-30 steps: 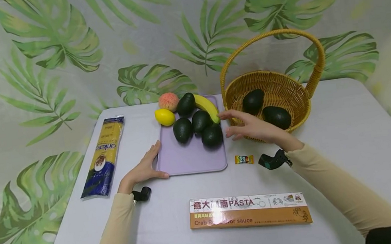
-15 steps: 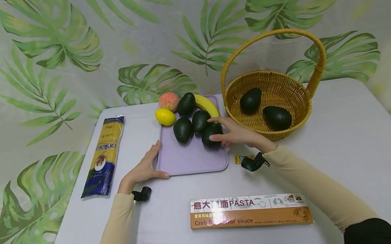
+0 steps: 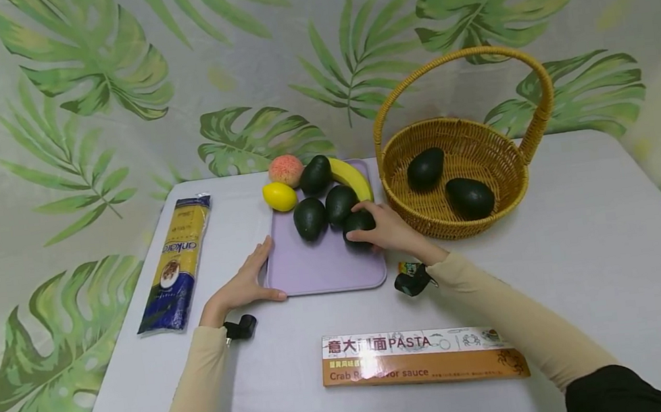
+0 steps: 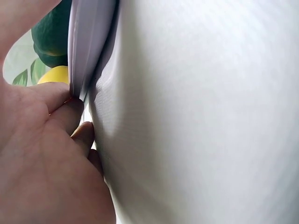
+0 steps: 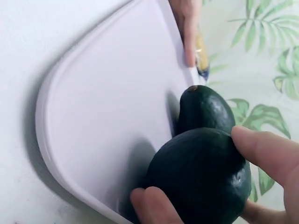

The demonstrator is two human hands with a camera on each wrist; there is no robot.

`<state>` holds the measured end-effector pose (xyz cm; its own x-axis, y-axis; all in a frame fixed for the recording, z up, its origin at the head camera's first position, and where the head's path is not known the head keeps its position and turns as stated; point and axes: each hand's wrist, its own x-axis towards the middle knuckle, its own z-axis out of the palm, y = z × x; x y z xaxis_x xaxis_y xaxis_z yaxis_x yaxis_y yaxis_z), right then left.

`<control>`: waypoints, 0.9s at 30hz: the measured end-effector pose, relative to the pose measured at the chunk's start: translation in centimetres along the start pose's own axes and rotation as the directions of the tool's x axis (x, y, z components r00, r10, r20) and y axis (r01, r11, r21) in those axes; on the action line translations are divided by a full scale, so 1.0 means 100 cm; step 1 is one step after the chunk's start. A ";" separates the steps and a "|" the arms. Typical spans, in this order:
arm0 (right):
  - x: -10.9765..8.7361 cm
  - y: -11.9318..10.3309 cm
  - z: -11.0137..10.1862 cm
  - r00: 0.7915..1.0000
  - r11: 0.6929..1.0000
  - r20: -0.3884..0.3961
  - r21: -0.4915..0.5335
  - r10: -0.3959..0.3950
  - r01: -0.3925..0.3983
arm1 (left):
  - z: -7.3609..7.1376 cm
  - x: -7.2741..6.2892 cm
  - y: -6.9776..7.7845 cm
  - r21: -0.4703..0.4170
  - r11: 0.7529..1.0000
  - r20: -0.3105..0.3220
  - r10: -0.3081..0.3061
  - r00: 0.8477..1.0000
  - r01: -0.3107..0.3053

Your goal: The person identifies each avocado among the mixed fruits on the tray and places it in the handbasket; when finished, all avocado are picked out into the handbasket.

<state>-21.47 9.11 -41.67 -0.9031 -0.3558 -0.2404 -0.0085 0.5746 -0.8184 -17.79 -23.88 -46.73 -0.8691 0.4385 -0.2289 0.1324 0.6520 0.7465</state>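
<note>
So my right hand [image 3: 394, 231] has an avocado [image 5: 196, 172] pinched between thumb and fingers, right by the tray's [image 3: 320, 272] right edge. Can't tell if its underside is touching down or not. Three more avocados [image 3: 310, 220] are bunched near it, and the banana [image 3: 352, 178] lies behind them. My left hand [image 3: 245, 282] is spread round the near left corner, thumb at the front edge, fingers against the side. Lemon [image 3: 279, 197] and peach [image 3: 285, 170] sit by the far left corner. Basket's [image 3: 431, 227] just off to the right, two avocados [image 3: 470, 198] inside.
</note>
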 end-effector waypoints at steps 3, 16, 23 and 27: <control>-0.006 -0.001 -0.004 0.999 0.998 0.000 0.040 -0.039 0.039 | 0.000 0.000 0.001 0.002 1.000 0.001 -0.005 1.000 0.005; -0.050 0.002 -0.068 0.960 0.961 0.122 0.143 -0.253 0.235 | 0.001 0.000 0.003 -0.006 1.000 0.002 -0.012 1.000 0.012; -0.063 0.025 -0.115 0.972 0.954 0.050 0.207 -0.230 0.215 | 0.000 0.000 0.004 0.002 1.000 0.001 -0.014 1.000 0.014; -0.069 0.037 -0.138 0.979 0.945 -0.008 0.259 -0.204 0.199 | 0.000 0.000 0.003 0.003 1.000 -0.003 -0.005 1.000 0.005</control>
<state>-21.17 23.86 -35.80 -0.8859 -0.4595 -0.0644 -0.0766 0.2817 -0.9565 -17.72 -23.70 -46.47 -0.8712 0.4333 -0.2310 0.1293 0.6563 0.7434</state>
